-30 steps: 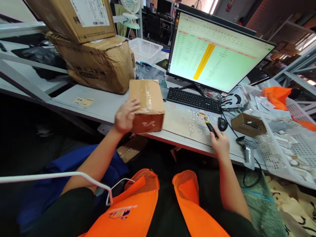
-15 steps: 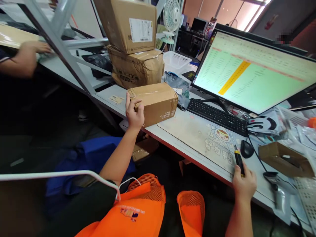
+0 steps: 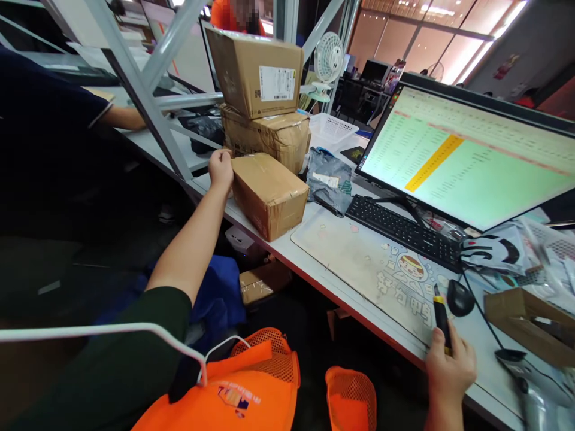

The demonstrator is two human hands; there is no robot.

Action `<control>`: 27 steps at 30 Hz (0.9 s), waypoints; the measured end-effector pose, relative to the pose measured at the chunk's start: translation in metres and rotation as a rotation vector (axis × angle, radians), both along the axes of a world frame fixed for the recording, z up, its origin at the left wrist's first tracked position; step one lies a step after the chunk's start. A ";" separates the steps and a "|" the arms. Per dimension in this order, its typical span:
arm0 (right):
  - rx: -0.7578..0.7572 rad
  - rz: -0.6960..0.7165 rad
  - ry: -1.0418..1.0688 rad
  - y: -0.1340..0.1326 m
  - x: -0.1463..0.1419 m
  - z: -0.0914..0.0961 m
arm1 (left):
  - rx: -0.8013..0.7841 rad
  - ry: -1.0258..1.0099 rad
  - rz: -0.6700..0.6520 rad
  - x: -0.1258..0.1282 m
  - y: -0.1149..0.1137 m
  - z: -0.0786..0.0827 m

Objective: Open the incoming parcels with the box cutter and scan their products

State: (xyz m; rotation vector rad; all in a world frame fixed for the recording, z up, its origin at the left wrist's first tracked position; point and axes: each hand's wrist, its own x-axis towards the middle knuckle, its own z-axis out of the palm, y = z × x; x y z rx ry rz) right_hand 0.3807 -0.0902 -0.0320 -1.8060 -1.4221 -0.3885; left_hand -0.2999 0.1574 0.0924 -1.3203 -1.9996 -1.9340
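Note:
On the desk's left part sits a taped cardboard box (image 3: 269, 194), turned with one corner toward me. My left hand (image 3: 221, 169) is closed at its far left end; the fingertips are hidden behind the box edge. In my right hand (image 3: 451, 358), low on the right by the desk edge, is a black and yellow utility knife (image 3: 441, 317), blade end pointing up and away. The knife is over the corner of a cartoon-printed desk mat (image 3: 354, 263), just left of a black mouse (image 3: 460, 297).
Behind the box stand two stacked cartons (image 3: 256, 72) and a grey plastic parcel (image 3: 330, 176). A monitor (image 3: 471, 149) and keyboard (image 3: 399, 227) fill the back. An open carton (image 3: 516, 317) and a scanner (image 3: 525, 371) lie right. A metal frame post (image 3: 148, 108) rises left, beside another person's arm (image 3: 126, 118).
The box has been turned on the desk, so a different end faces me. My left hand has moved up and left to its far end. My right hand keeps the utility knife.

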 end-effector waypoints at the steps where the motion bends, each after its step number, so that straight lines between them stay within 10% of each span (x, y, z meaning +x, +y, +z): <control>1: 0.008 0.061 0.008 0.002 -0.012 0.004 | 0.029 0.052 -0.009 0.009 -0.011 0.003; 6: 0.010 0.555 -0.037 0.027 -0.111 0.037 | 0.020 0.505 -0.375 0.083 -0.084 -0.012; 14: -0.103 0.947 -0.265 0.114 -0.251 0.102 | 0.092 0.714 -0.221 0.118 -0.098 -0.029; 27: -0.037 1.052 -0.325 0.171 -0.281 0.092 | 0.227 0.872 -0.204 0.112 -0.097 -0.023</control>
